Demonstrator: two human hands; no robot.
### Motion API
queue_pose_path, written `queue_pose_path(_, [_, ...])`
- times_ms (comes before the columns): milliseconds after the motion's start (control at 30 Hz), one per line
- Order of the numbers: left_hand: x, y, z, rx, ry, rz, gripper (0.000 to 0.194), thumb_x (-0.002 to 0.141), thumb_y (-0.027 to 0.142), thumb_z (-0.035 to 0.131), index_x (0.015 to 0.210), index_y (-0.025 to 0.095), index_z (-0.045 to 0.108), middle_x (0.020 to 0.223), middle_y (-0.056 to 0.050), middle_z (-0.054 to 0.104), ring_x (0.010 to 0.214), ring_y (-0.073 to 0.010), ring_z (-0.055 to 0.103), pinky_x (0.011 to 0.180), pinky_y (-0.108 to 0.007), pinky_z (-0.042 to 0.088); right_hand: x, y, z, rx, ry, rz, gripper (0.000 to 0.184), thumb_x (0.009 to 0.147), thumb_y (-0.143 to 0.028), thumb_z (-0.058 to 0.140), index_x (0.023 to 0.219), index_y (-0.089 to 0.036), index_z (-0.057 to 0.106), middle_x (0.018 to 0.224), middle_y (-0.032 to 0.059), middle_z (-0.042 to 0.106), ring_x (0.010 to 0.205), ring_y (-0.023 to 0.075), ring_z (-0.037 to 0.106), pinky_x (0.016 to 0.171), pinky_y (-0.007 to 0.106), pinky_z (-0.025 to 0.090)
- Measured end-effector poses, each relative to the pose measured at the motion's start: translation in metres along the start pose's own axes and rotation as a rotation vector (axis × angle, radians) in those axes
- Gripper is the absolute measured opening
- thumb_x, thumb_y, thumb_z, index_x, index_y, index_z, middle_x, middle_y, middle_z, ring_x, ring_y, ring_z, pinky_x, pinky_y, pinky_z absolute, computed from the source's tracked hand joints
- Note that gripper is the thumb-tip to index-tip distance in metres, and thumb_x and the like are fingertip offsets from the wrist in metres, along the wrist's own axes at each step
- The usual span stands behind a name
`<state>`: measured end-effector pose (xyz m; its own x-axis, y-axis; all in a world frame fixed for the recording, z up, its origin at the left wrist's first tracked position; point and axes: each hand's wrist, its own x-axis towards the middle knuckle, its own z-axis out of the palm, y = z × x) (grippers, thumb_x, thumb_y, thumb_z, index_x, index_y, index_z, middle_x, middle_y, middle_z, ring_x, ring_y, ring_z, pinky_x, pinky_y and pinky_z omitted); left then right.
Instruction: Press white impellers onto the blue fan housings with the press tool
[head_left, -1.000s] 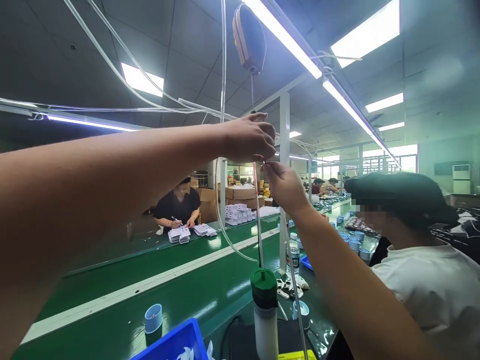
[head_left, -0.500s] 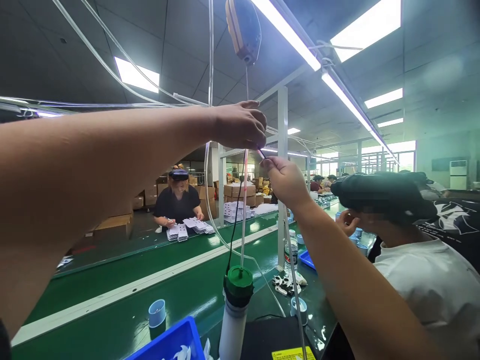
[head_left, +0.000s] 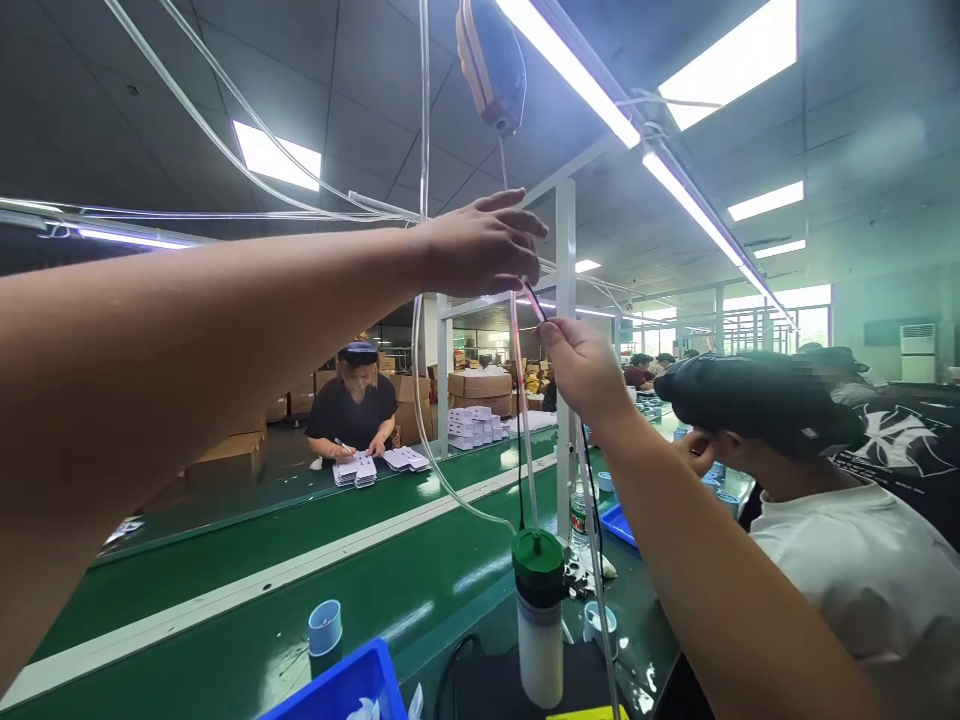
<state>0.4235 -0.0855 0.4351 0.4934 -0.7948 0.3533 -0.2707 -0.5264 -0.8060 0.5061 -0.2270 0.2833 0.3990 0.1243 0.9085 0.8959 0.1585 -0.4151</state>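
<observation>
In the upper middle, my left hand [head_left: 487,245] reaches across in front of the hanging line, its fingers loosely spread and apart. The line and tubing pass behind it, so any contact there is hidden. Just below and to the right, my right hand [head_left: 589,370] is closed in a pinch on a black cord [head_left: 534,302], with clear tubing alongside. Below my hands a white bottle with a green cap [head_left: 538,562] stands nearly upright, the clear tube [head_left: 525,430] and dark cord rising from its top. A tool balancer [head_left: 491,70] hangs overhead.
A blue bin [head_left: 337,690] with white pieces and a light-blue cup [head_left: 325,628] are near the front of the green conveyor [head_left: 225,590]. A white post [head_left: 565,350] stands behind my right hand. One co-worker sits at right; another handles white cards [head_left: 360,468] across the conveyor.
My left hand's fingers have loosened and spread. My right hand has shifted slightly right with the cord. The bottle has swung right and now stands straighter.
</observation>
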Motion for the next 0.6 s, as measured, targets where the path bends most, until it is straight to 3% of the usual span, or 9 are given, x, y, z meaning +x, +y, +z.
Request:
queue_pose_path(100, [-0.006,0.016,-0.001,-0.097,0.200,-0.227,0.042,0.077,0.011,0.063,0.117,0.026,0.062,0.133,-0.004,0.056,0.136,-0.0273,0.037,0.117,-0.043,0.017,0.001,0.003,-0.002,0.036,-0.022,0.041,0.020,0.096,-0.027,0.048,0.090,-0.014,0.062,0.064,-0.0021,0.049,0.055,0.0096,0.042,0.053,0.023,0.033])
queue_pose_path(200, [-0.011,0.030,0.006,-0.325,0.392,-0.596,0.053,0.073,-0.003,0.055,0.122,0.016,0.053,0.130,-0.012,0.052,0.122,-0.0269,0.047,0.104,-0.038,0.036,0.004,0.005,-0.002,0.059,-0.058,0.085,0.019,0.095,-0.026,0.048,0.091,-0.014,0.061,0.057,-0.0049,0.042,0.048,0.0081,0.036,0.046,0.020,0.030])
queue_pose_path(267, [-0.011,0.040,0.015,-0.630,0.409,-0.868,0.051,0.074,-0.004,0.053,0.122,0.014,0.050,0.120,-0.013,0.056,0.109,-0.0246,0.054,0.093,-0.035,0.042,0.006,0.003,0.000,0.058,-0.085,0.110,0.018,0.095,-0.026,0.049,0.088,-0.014,0.060,0.056,-0.0050,0.042,0.045,0.0079,0.038,0.044,0.020,0.031])
queue_pose_path(333, [-0.009,0.049,0.024,-0.955,0.349,-1.041,0.041,0.077,-0.002,0.053,0.115,0.014,0.053,0.106,-0.011,0.061,0.098,-0.0221,0.058,0.086,-0.033,0.044,0.010,-0.002,0.001,0.035,-0.097,0.125,0.017,0.093,-0.027,0.053,0.085,-0.014,0.060,0.057,-0.0043,0.045,0.045,0.0080,0.041,0.044,0.021,0.034])
queue_pose_path(467, [-0.001,0.065,0.036,-1.265,0.259,-1.052,0.011,0.088,0.006,0.051,0.089,0.014,0.058,0.080,-0.005,0.062,0.076,-0.0157,0.062,0.074,-0.030,0.045,0.025,-0.016,0.000,-0.057,-0.044,0.116,0.016,0.090,-0.030,0.060,0.095,-0.015,0.062,0.074,0.0003,0.058,0.058,0.0095,0.049,0.053,0.021,0.040])
queue_pose_path(533, [0.002,0.070,0.036,-1.341,0.268,-1.048,0.012,0.093,0.009,0.048,0.085,0.015,0.056,0.074,-0.003,0.061,0.068,-0.0134,0.061,0.070,-0.029,0.046,0.036,-0.026,-0.001,-0.113,-0.023,0.118,0.021,0.092,-0.034,0.060,0.101,-0.015,0.062,0.083,0.0023,0.061,0.065,0.0111,0.053,0.057,0.023,0.042])
queue_pose_path(600, [0.002,0.073,0.034,-1.403,0.282,-1.054,0.016,0.096,0.013,0.046,0.084,0.016,0.055,0.071,-0.001,0.059,0.063,-0.0119,0.059,0.068,-0.028,0.046,0.049,-0.036,0.000,-0.178,-0.038,0.135,0.025,0.093,-0.038,0.059,0.093,-0.014,0.065,0.076,0.0028,0.060,0.063,0.0127,0.052,0.058,0.025,0.041])
